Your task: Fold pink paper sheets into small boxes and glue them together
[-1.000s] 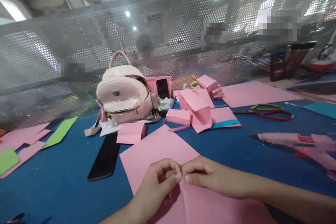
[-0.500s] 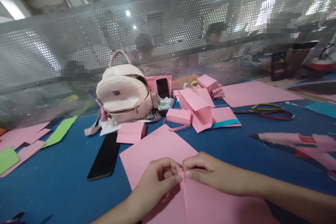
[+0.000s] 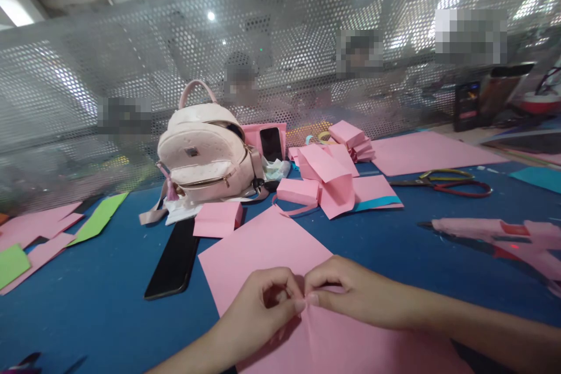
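Note:
A large pink paper sheet [image 3: 272, 239] lies on the blue table in front of me, with a crease running down its middle toward me. My left hand [image 3: 272, 304] pinches the paper at this crease between thumb and bent fingers. Right beside it, my right hand [image 3: 346, 289] pinches the same crease, thumb and forefinger pressed together. The fingertips of both hands nearly meet. A folded pink paper box [image 3: 217, 219] rests just beyond the sheet, next to a black phone [image 3: 173, 260].
A pink glue gun [image 3: 491, 234] with a red light lies at the right, below scissors [image 3: 447, 182]. A pale backpack [image 3: 205, 152] stands behind, near folded pink paper pieces [image 3: 333, 172]. Green paper [image 3: 100, 219] lies left. A perforated metal screen [image 3: 289, 58] closes the back; people are behind it.
Both hands stay at the crease; their fingertips have shifted slightly toward me and press closer together. The other things have not moved.

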`<state>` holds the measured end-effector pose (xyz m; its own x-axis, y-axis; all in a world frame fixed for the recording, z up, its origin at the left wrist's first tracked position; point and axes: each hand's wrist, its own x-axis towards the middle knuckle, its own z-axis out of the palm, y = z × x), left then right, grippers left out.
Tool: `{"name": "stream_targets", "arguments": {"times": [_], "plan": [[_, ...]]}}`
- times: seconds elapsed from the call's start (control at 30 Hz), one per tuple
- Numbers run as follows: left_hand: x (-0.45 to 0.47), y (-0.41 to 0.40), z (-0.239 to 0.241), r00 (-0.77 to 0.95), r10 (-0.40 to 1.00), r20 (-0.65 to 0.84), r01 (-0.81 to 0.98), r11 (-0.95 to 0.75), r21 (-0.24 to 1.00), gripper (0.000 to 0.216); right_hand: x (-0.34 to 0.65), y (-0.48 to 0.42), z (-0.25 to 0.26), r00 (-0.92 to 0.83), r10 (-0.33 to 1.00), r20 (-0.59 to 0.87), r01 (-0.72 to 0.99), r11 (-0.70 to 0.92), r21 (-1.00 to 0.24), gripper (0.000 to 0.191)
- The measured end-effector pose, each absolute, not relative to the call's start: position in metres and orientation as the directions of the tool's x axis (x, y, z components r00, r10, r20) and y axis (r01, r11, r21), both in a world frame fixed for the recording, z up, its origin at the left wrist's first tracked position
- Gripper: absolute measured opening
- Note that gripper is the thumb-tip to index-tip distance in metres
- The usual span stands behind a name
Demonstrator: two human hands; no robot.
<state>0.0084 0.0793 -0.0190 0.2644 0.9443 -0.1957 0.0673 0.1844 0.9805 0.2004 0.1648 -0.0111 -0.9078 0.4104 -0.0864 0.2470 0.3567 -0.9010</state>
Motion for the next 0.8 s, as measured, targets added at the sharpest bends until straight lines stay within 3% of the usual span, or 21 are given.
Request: {"name": "stream_targets", "arguments": {"times": [0.1, 0.27, 0.8], "plan": [[0.0079, 0.0794, -0.0201, 0.231, 0.959, -0.163, 0.095, 0.144, 0.985, 0.028, 0.2003, 0.1638, -0.0123, -0.901, 0.425, -0.086, 0.267, 0.387, -0.883, 0.017], [0.0082, 0.0812, -0.0228, 0.251, 0.935, -0.250, 0.054, 0.244, 0.968, 0.026, 0.2011, 0.1623, -0.0153, -0.893, 0.445, -0.064, 0.293, 0.467, -0.834, 0.021], [0.0082, 0.0814, -0.0243, 0.236, 0.941, -0.241, -0.010, 0.250, 0.968, 0.036, 0.2006, 0.1630, -0.0150, -0.903, 0.426, -0.054, 0.276, 0.482, -0.832, 0.021]]}}
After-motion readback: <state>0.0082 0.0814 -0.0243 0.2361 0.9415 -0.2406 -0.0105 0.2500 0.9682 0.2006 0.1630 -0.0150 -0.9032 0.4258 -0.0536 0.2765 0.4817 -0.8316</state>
